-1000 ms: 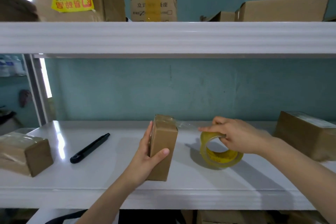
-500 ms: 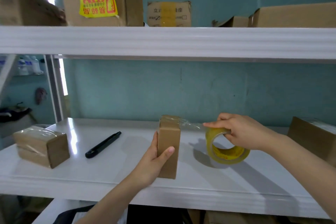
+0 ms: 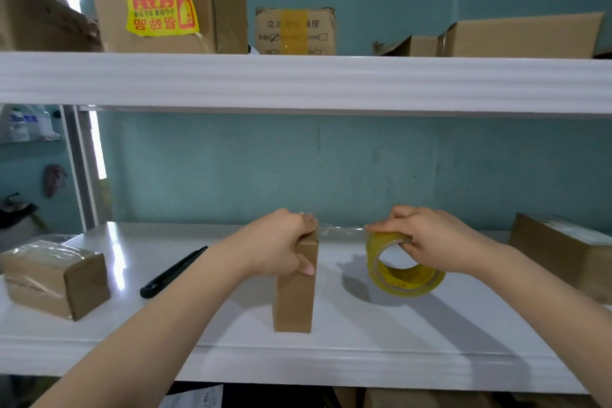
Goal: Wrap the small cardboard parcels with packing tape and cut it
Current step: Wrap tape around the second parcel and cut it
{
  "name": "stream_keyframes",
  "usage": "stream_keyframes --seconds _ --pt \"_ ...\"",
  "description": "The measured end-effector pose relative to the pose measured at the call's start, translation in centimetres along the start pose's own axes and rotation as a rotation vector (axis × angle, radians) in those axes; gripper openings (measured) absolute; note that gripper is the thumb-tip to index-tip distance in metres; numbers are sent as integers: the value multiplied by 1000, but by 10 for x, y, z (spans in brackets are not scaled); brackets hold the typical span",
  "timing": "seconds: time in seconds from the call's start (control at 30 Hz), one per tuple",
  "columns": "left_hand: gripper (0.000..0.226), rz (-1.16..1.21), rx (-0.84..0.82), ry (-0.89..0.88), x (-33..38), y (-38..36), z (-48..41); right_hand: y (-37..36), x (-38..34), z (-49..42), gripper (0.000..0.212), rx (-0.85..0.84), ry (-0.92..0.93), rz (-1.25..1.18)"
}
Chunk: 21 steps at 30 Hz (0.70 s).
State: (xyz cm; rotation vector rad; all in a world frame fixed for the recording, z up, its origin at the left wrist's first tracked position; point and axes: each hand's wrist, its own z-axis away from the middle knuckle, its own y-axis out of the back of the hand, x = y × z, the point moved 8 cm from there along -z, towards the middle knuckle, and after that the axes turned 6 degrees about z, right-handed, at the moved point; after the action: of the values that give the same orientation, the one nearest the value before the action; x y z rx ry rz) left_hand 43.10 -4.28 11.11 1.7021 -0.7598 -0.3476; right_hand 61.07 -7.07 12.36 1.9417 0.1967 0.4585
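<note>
Frame ctr: a small cardboard parcel stands upright near the front edge of a white shelf, L hand clamped over its top, thumb on the front face. Just right, R hand grips a yellowish tape roll on edge, fingers curled through the core. A clear tape strip spans roll to parcel top. Lower left: black cutter, a wrapped parcel.
</note>
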Motion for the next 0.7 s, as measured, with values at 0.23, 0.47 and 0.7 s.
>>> stream_keyframes --seconds 0.23,0.47,0.7 --pt "88 -56 -28 33 -4 -2 3 11 -3 -3 59 28 -16 -34" --pt "86 122 -137 175 -13 -6 -7 17 -8 1 51 30 6 3" --pt "136 426 -74 158 -23 -8 -1 6 -2 8 62 -59 14 48"
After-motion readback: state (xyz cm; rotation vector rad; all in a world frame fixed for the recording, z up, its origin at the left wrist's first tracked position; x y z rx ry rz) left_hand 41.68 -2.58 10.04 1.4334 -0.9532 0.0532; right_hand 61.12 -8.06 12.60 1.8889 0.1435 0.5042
